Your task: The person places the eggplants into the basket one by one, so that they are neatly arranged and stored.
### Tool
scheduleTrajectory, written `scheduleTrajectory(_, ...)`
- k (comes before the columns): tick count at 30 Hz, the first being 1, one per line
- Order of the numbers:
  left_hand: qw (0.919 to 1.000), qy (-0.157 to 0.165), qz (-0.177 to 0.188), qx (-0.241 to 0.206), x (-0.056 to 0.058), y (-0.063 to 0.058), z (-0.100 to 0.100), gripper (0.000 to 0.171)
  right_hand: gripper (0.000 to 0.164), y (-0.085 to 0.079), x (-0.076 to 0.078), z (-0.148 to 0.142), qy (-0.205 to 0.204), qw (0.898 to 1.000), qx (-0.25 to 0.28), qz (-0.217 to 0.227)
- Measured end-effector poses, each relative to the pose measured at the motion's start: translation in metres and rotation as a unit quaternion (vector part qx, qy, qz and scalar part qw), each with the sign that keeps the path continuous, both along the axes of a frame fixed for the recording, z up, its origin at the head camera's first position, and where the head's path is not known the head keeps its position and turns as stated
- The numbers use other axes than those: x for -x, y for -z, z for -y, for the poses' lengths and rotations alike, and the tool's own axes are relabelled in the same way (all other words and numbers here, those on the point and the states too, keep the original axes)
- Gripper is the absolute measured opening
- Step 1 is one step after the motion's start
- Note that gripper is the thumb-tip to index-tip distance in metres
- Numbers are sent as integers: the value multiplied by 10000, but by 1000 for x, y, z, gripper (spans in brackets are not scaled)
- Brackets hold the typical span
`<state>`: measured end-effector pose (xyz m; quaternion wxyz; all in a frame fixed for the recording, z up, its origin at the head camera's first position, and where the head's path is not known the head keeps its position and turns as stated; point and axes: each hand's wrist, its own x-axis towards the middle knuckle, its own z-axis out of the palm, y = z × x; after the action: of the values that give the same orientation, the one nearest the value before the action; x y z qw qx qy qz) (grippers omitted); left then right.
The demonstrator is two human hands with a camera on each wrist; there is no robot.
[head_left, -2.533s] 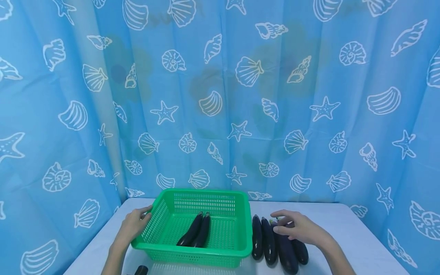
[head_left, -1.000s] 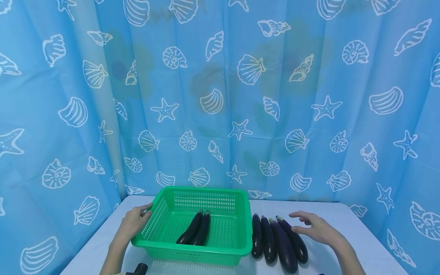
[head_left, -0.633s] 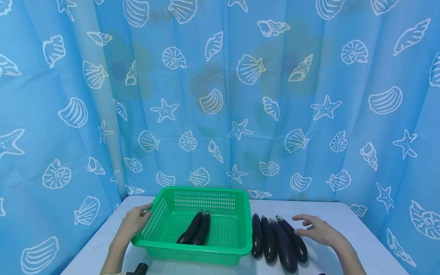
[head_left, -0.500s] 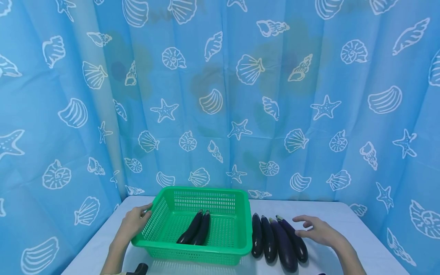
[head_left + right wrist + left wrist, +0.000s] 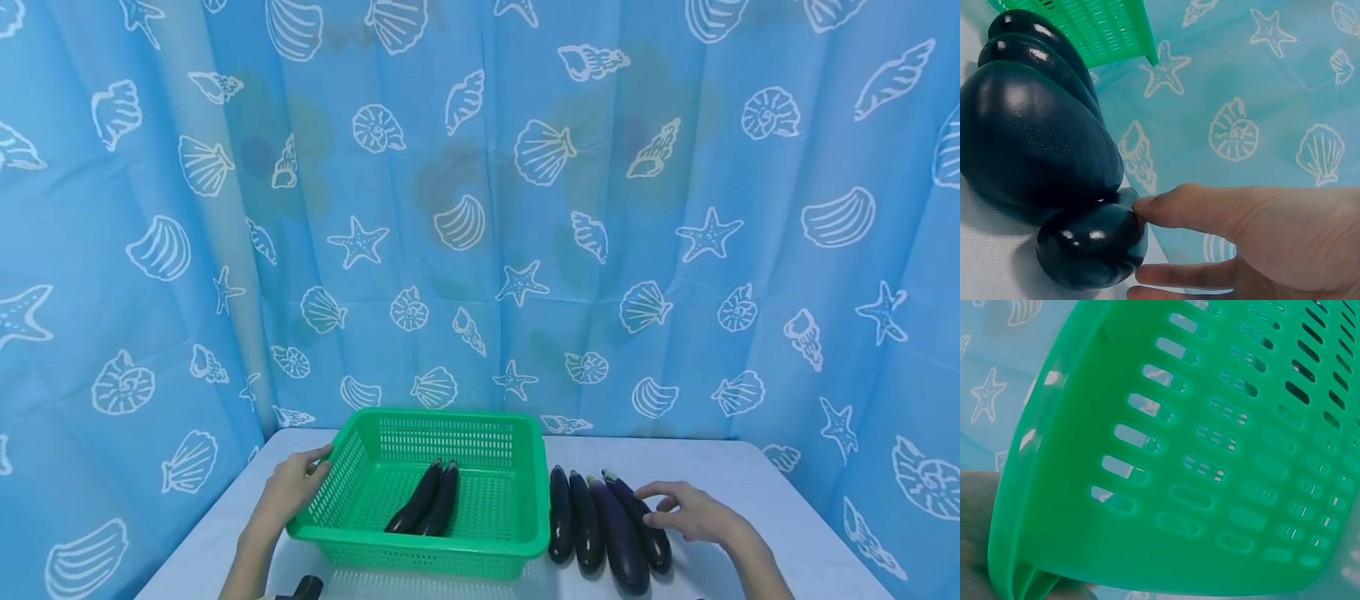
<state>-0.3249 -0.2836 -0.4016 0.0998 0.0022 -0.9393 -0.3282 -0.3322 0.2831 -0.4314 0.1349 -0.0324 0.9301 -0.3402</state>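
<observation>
Head view: L hand [image 5: 294, 485] grips basket [image 5: 420, 542] by its left rim, prob. to steady it; light plastic would slide easily. Left wrist view backs us up: hand sits at rim, a finger showing below it. Most fingers hidden, so can't tell how tight.

R hand [image 5: 686, 510] is at outer eggplant [image 5: 652, 542], thumb & fingers spread, thumb tip over its edge. No pinch we can see; can't tell if thumb bears on it. We read the spread as sized to straddle the body.

Outer eggplant is rightmost in row of 4 [image 5: 588, 525], lying just right of basket, stems away from us, prob. laid parallel so all are in R-hand reach. Eggplant pair [image 5: 447, 500] lies side by side in basket, also stems far.

Surface: white-covered table [image 5: 727, 483], some wrinkles. Room: blue curtain [image 5: 480, 267] w/ white shell + starfish print, behind & both sides. Black stub [image 5: 307, 587] near L wrist, ID unclear.
</observation>
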Motion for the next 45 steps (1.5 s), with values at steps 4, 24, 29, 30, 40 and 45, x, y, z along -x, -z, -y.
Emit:
scheduleTrajectory(4, 10000, 13, 2, 1, 1, -1, 0, 43, 46, -1, -1, 1, 10, 10000, 31, 16)
scheduleTrajectory(24, 9998, 24, -83, 199, 2, 0, 0, 42, 30, 3, -6, 6, -247, 9989, 378, 82)
scheduleTrajectory(29, 9998, 23, -82, 195, 2, 0, 0, 42, 31, 4, -7, 6, -302, 9989, 360, 71)
scheduleTrajectory(30, 9998, 21, -77, 200, 2, 0, 0, 43, 31, 5, -6, 5, -307, 9989, 353, 70)
scheduleTrajectory(40, 9995, 46, -133, 294, 2, 0, 1, 42, 35, 10, 2, -3, -748, 9959, 483, 166)
scheduleTrajectory(45, 9995, 49, -92, 283, 2, -1, 1, 43, 35, 10, 2, 0, -504, 9974, 418, 286)
